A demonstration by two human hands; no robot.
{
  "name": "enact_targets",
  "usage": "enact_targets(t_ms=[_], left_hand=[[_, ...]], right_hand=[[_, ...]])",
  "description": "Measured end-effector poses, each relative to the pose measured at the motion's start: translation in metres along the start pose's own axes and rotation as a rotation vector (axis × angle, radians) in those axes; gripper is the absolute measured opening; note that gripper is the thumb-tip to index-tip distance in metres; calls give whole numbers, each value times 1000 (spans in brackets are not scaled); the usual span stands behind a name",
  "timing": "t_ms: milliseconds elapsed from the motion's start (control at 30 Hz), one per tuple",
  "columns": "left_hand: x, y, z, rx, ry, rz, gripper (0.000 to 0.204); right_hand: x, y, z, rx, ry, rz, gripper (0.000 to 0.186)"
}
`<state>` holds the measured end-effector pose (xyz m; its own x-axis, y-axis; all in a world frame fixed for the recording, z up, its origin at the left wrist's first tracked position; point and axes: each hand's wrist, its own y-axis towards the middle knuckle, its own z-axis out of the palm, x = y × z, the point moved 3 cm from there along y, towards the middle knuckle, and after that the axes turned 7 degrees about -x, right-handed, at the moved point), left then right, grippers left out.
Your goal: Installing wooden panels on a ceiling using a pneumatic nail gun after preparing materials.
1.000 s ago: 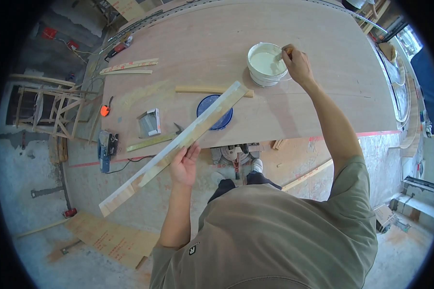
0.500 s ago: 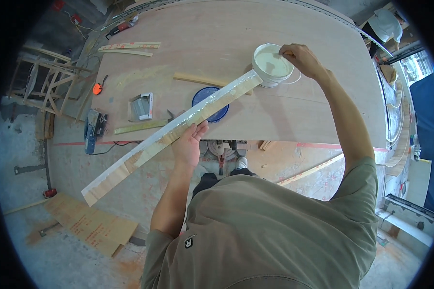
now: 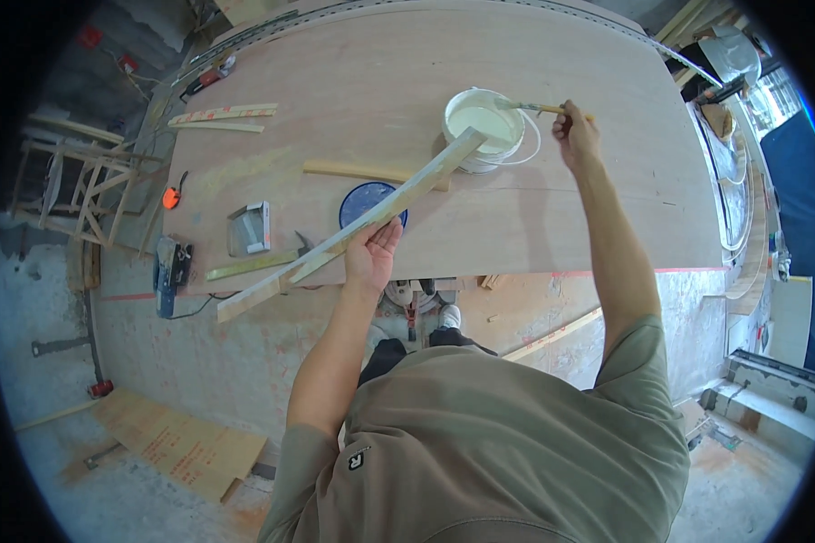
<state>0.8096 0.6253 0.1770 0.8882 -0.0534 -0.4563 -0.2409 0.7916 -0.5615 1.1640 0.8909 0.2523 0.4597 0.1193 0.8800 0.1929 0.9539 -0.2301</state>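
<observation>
While the left hand grips a long wood strip from below, its far end rests on the rim of the white bucket on the table. The right hand is closed on a brush whose tip sits over the pale paste. If the strip pushes hard, the bucket could tip and spill. Paste could also drip from the brush onto the table.

Olive short-sleeved shirt, bare forearms
</observation>
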Motion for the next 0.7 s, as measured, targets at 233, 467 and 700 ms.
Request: enact_targets(t_ms=[233, 467, 700], left_hand=[[0, 19, -11, -139, -14, -36, 26], [-2, 22, -15, -118, -61, -55, 27], [-8, 27, -18, -130, -114, -82, 29]], right_hand=[[-72, -18, -4, 22, 287, 379, 16], [-79, -38, 0, 30, 325, 338, 13], [-54, -39, 4, 39, 240, 228, 14]])
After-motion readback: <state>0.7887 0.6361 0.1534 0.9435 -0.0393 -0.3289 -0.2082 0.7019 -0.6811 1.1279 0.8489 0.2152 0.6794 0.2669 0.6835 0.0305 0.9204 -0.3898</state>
